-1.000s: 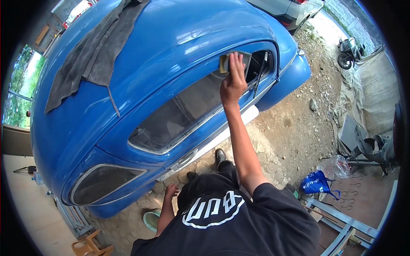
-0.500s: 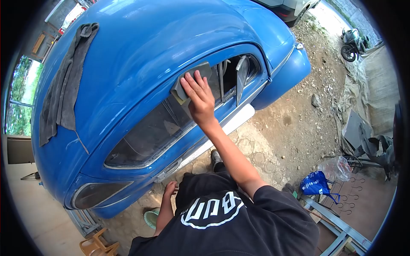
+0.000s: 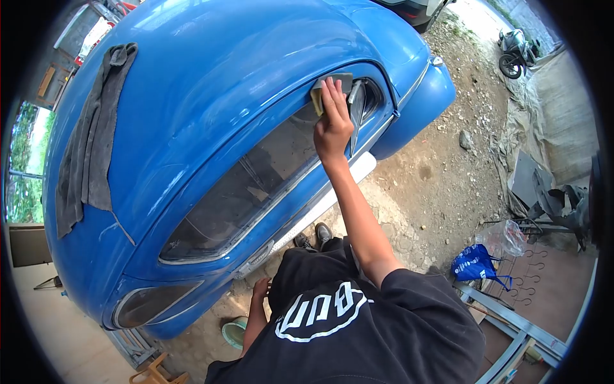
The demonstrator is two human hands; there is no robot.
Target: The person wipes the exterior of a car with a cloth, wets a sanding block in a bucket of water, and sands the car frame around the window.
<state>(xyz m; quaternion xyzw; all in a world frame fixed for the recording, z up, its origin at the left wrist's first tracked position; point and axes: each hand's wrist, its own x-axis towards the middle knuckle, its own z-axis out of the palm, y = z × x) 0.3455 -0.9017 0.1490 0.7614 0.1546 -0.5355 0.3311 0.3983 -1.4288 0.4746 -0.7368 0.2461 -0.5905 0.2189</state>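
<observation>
My right hand (image 3: 334, 128) reaches across the side window of a blue rounded car (image 3: 211, 115). Its fingers lie stretched over a folded sandpaper sheet (image 3: 343, 81), grey with a yellowish side, pressed at the upper front of the door's window frame. Beside those fingers stands a small vent window (image 3: 358, 109), swung outward. My left hand (image 3: 261, 287) hangs low by my hip, near the car's lower side, with loose fingers partly in view and nothing visible in them. A dark grey cloth (image 3: 96, 141) is draped over the roof toward the rear.
Below the door runs a pale running board (image 3: 307, 217), close to my shoes (image 3: 323, 232). A green basin (image 3: 234, 331) stands on the ground at left. On the right are a blue bag (image 3: 474, 262), metal bars (image 3: 511, 323) and a stone (image 3: 465, 139). A motorcycle (image 3: 517, 54) is parked farther off.
My right hand has slid forward along the top of the window frame with the sandpaper sheet, toward the vent window. My left hand stays low. The view has shifted slightly.
</observation>
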